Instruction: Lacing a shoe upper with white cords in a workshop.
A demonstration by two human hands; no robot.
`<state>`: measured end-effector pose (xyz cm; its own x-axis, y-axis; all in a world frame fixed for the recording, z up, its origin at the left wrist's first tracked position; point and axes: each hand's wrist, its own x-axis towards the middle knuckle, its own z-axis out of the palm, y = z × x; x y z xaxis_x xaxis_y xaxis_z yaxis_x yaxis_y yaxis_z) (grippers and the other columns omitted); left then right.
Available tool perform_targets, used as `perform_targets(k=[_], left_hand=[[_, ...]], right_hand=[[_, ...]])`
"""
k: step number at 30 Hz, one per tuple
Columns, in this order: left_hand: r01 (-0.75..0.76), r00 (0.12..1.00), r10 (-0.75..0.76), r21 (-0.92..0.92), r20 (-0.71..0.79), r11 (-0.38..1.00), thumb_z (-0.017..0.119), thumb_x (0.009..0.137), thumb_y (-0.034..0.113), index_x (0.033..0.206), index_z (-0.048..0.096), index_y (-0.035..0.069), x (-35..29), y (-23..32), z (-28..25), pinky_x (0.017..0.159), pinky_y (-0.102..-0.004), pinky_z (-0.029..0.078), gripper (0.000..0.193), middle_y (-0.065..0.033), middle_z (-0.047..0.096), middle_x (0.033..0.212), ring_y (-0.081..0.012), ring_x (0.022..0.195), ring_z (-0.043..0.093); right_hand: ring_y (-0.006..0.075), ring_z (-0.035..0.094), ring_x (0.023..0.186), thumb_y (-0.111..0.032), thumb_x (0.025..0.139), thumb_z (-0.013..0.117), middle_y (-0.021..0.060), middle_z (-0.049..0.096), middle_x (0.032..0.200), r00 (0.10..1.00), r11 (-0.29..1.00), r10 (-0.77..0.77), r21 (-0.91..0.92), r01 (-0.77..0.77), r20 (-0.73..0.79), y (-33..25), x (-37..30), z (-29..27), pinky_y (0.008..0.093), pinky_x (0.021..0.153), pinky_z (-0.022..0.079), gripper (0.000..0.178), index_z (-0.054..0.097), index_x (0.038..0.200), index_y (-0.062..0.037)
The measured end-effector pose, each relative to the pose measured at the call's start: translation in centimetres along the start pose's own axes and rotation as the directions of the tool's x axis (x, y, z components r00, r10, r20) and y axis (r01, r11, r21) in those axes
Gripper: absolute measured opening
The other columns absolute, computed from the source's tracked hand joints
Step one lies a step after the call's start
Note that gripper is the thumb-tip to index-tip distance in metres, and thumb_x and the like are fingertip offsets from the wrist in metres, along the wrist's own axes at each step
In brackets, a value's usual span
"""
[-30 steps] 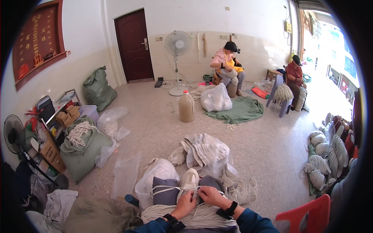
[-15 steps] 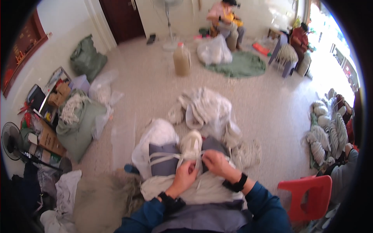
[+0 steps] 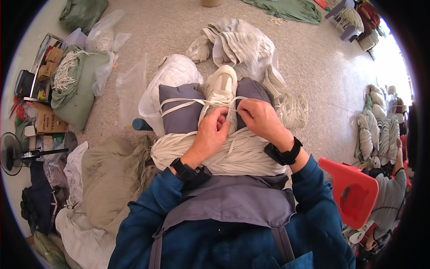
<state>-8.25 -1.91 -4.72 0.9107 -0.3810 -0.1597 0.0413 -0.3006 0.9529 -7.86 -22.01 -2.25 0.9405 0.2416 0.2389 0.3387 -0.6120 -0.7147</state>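
A cream-white sneaker (image 3: 220, 87) lies between my grey-covered thighs, its toe pointing away from me. A white shoelace (image 3: 181, 106) runs through its upper part, with a loose length looping out to the left over the grey cloth. My right hand (image 3: 265, 120) pinches the lace at the shoe's right side. Close by, my left hand (image 3: 211, 136) is closed over the shoe's lacing with curled fingers; what its fingertips grip is hidden. A thick bundle of off-white laces (image 3: 215, 156) lies across my lap under both wrists.
More pale shoes (image 3: 242, 42) lie heaped in plastic beyond my knees, and others (image 3: 293, 110) at the right. A red plastic chair (image 3: 351, 190) stands to the right, near a co-worker's grey sleeve (image 3: 387, 197). Sacks (image 3: 83, 87) and a small fan (image 3: 11, 154) are at the left.
My view has tilted down, so the far wall and the seated people at the back have mostly left the picture. Both hands stay at the shoe, nearly unmoved.
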Motion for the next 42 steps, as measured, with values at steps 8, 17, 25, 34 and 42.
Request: perform_targets(k=[8, 17, 25, 34, 42], left_hand=[[0.042, 0.995, -0.028, -0.134, 0.099, 0.990, 0.062, 0.095, 0.003, 0.129, 0.052, -0.006, 0.1, -0.2, -0.6, 0.062, -0.0240, 0.055, 0.036, -0.0028, 0.057, 0.092, -0.0062, 0.072, 0.058], [0.104, 0.989, -0.071, -0.261, 0.133, 0.960, 0.054, 0.100, 0.003, 0.126, 0.055, -0.005, 1.5, 0.7, -0.6, 0.061, -0.0236, 0.054, 0.027, -0.0048, 0.063, 0.084, -0.0097, 0.067, 0.063], [-0.014, 1.000, 0.009, -0.201, -0.029, 0.980, 0.049, 0.098, -0.002, 0.129, 0.058, -0.002, 0.6, -2.3, 0.6, 0.059, -0.0264, 0.052, 0.032, -0.0068, 0.068, 0.094, -0.0093, 0.071, 0.063], [-0.057, 0.996, 0.075, -0.316, 0.046, 0.947, 0.050, 0.101, 0.001, 0.117, 0.060, -0.005, 1.7, -2.1, 0.6, 0.048, -0.0263, 0.055, 0.020, -0.0105, 0.067, 0.086, -0.0136, 0.059, 0.066], [-0.082, 0.996, 0.087, -0.283, 0.004, 0.956, 0.049, 0.099, 0.001, 0.109, 0.066, -0.003, 1.7, -1.7, 0.3, 0.053, -0.0322, 0.056, 0.020, -0.0128, 0.069, 0.086, -0.0192, 0.062, 0.070]], right_hand=[[0.0416, 0.063, 0.078, -0.005, 0.087, 0.061, 0.0204, 0.064, 0.081, 0.995, 0.993, -0.011, -0.120, 0.023, 0.097, -0.2, 0.2, 0.1, 0.0470, 0.068, 0.049, 0.007, 0.064, 0.086, 0.0006], [0.0404, 0.065, 0.076, -0.007, 0.086, 0.059, 0.0192, 0.064, 0.078, 0.974, 0.940, -0.027, -0.326, 0.101, 0.225, 0.6, 2.3, -0.2, 0.0486, 0.066, 0.051, 0.011, 0.058, 0.077, -0.0009], [0.0332, 0.073, 0.079, -0.010, 0.075, 0.068, 0.0143, 0.073, 0.085, 0.880, 0.840, 0.048, -0.496, 0.220, 0.473, -0.1, 3.2, 1.0, 0.0447, 0.066, 0.058, 0.020, 0.074, 0.094, -0.0106], [0.0445, 0.064, 0.075, -0.014, 0.090, 0.059, 0.0205, 0.063, 0.078, 0.991, 0.963, -0.070, -0.253, 0.097, 0.115, 0.8, 1.7, 1.1, 0.0535, 0.065, 0.049, 0.015, 0.054, 0.087, 0.0001], [0.0440, 0.067, 0.081, -0.026, 0.087, 0.061, 0.0236, 0.068, 0.084, 0.976, 0.936, 0.105, -0.350, -0.031, 0.193, -2.6, 1.1, 1.3, 0.0531, 0.072, 0.052, 0.026, 0.062, 0.087, 0.0006]])
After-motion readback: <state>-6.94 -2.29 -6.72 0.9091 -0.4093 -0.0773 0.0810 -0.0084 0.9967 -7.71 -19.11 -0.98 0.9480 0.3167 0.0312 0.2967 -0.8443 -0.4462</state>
